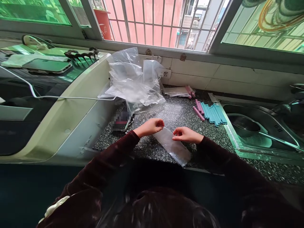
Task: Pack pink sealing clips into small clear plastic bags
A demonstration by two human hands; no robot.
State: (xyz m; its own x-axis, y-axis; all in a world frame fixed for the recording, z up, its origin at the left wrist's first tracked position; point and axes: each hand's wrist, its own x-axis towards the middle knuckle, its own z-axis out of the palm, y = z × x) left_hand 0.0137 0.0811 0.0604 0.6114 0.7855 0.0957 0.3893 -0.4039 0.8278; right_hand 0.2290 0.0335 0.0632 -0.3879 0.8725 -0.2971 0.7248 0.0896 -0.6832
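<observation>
My left hand [152,126] is closed in a pinch at the far end of a long, narrow clear plastic bag [179,152]. The bag slants across the speckled countertop toward its front edge. At the bag's right side is my right hand [188,135], with thumb and fingers curled together over the bag's edge; whatever lies between the fingertips is hidden. To the right of the hands lie pink strips [199,113] and a row of teal strips [213,113], flat and shaped like nail files. Behind them, a stack of clear bags [178,91] has pink strips at its end.
A heap of crumpled clear plastic bags [140,82] fills the back left of the counter. A phone [121,118] lies before it. At right is a sink [280,126] holding a pot [244,123]. A white cable [71,97] crosses the pale appliance [87,95] at left.
</observation>
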